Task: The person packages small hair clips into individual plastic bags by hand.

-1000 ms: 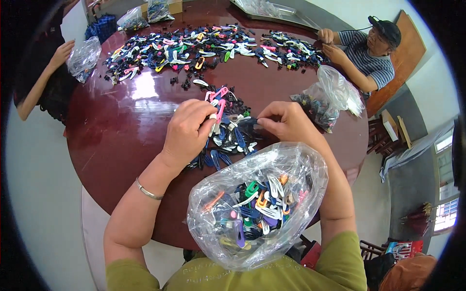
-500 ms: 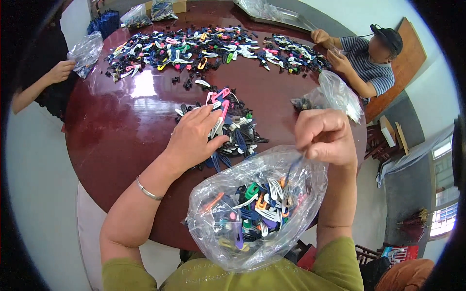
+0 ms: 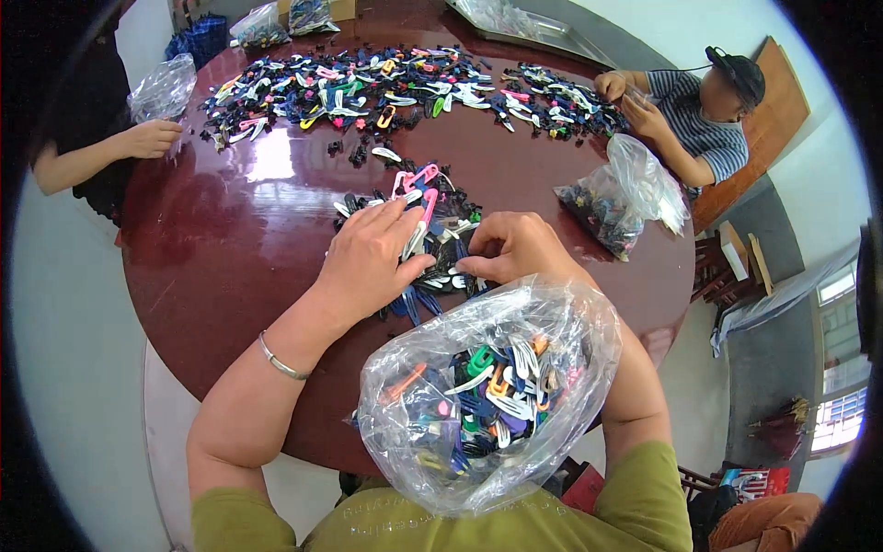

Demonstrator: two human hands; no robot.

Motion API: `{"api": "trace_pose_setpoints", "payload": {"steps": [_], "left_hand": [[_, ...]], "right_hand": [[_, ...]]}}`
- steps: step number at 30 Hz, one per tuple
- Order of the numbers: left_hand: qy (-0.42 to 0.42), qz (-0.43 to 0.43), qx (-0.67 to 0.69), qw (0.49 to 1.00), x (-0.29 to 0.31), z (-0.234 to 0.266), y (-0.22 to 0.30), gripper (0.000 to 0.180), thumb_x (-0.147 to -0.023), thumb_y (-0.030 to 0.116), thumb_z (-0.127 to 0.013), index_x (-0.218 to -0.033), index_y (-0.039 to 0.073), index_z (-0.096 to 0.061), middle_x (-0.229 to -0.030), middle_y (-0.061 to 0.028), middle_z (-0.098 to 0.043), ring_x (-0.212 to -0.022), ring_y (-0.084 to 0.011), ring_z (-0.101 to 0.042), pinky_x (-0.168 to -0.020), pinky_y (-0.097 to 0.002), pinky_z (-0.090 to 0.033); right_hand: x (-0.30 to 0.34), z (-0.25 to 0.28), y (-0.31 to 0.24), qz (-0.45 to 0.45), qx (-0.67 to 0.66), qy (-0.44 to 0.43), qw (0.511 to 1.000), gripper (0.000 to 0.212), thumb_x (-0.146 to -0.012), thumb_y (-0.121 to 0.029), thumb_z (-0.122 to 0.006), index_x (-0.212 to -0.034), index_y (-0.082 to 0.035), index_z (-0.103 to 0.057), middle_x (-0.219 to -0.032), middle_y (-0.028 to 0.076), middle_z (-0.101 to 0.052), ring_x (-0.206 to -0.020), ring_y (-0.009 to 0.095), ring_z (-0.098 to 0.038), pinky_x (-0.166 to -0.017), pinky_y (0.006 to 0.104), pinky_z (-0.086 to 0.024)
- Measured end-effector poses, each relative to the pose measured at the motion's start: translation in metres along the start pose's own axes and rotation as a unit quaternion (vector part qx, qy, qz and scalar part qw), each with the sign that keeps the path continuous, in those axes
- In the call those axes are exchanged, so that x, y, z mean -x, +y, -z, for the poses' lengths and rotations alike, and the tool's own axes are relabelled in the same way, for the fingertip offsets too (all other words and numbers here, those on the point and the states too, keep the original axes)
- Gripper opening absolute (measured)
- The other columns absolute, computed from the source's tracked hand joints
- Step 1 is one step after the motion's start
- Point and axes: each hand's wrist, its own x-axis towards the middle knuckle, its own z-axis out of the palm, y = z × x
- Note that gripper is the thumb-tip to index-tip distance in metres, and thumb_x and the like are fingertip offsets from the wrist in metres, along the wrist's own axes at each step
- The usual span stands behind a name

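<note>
Back from above the open plastic bag [image 3: 581, 396], where it was half a second ago, the right hand [image 3: 506, 247] is now at the small pile of hair clips [image 3: 448, 247] on the round table [image 3: 248, 276]. At far left, a co-worker's hand [image 3: 152, 140] is by the table's edge. Next, the left hand [image 3: 372, 253] lies over the pile's left side — open, thumb apart from the fingers. At the pile's right, the right hand's thumb and forefinger bend inward — I cannot tell whether they grip a clip.
</note>
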Motion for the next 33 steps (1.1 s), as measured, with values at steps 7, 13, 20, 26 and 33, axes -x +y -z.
{"api": "trace_pose_setpoints", "payload": {"steps": [7, 13, 20, 26, 33], "left_hand": [[-0.009, 0.006, 0.006, 1.0, -0.002, 0.002, 0.003, 0.053, -0.074, 0.022, -0.075, -0.119, 0.002, -0.056, -0.122, -0.0236, -0.057, -0.113, -0.0371, -0.054, -0.097, -0.0433, -0.042], [0.008, -0.002, -0.007, 1.0, 0.002, 0.0, -0.001, 0.05, -0.075, 0.021, -0.074, -0.118, 0.002, -0.058, -0.12, -0.0232, -0.058, -0.111, -0.0373, -0.056, -0.095, -0.0431, -0.044], [0.046, -0.031, -0.01, 0.998, -0.002, -0.003, -0.002, 0.036, -0.077, 0.015, -0.07, -0.109, 0.001, -0.06, -0.107, -0.0168, -0.064, -0.102, -0.0292, -0.061, -0.091, -0.039, -0.046], [0.049, -0.041, 0.024, 0.998, -0.005, 0.0, 0.0, 0.033, -0.078, 0.011, -0.068, -0.108, 0.0, -0.06, -0.103, -0.0144, -0.065, -0.099, -0.0286, -0.062, -0.087, -0.0383, -0.048], [0.052, -0.032, 0.042, 0.997, -0.005, 0.001, 0.004, 0.03, -0.08, 0.006, -0.063, -0.109, 0.0, -0.06, -0.103, -0.0148, -0.066, -0.098, -0.0289, -0.063, -0.087, -0.0385, -0.049]], "right_hand": [[-0.001, 0.006, 0.018, -0.073, -0.271, -0.043, 0.959, 0.009, -0.077, -0.006, -0.072, -0.076, -0.002, -0.065, -0.067, -0.001, -0.061, -0.062, 0.007, -0.055, -0.052, 0.0219, -0.042], [0.015, 0.05, -0.009, -0.1, -0.398, 0.009, 0.912, 0.013, -0.077, -0.008, -0.073, -0.082, -0.002, -0.063, -0.068, 0.0, -0.06, -0.061, 0.006, -0.055, -0.05, 0.021, -0.041], [0.049, 0.074, -0.031, 0.176, -0.44, -0.054, 0.879, 0.027, -0.07, -0.016, -0.082, -0.078, 0.002, -0.063, -0.074, 0.006, -0.063, -0.061, 0.01, -0.057, -0.052, 0.0228, -0.044], [0.003, 0.011, 0.004, -0.033, -0.319, 0.057, 0.945, 0.012, -0.08, -0.003, -0.071, -0.091, -0.001, -0.066, -0.079, -0.001, -0.062, -0.068, 0.005, -0.054, -0.062, 0.0195, -0.043], [-0.01, -0.018, 0.011, 0.139, -0.069, 0.144, 0.977, 0.037, -0.078, -0.008, -0.073, -0.113, -0.006, -0.063, -0.12, 0.008, -0.055, -0.097, 0.021, -0.058, -0.079, 0.0303, -0.048]]}}
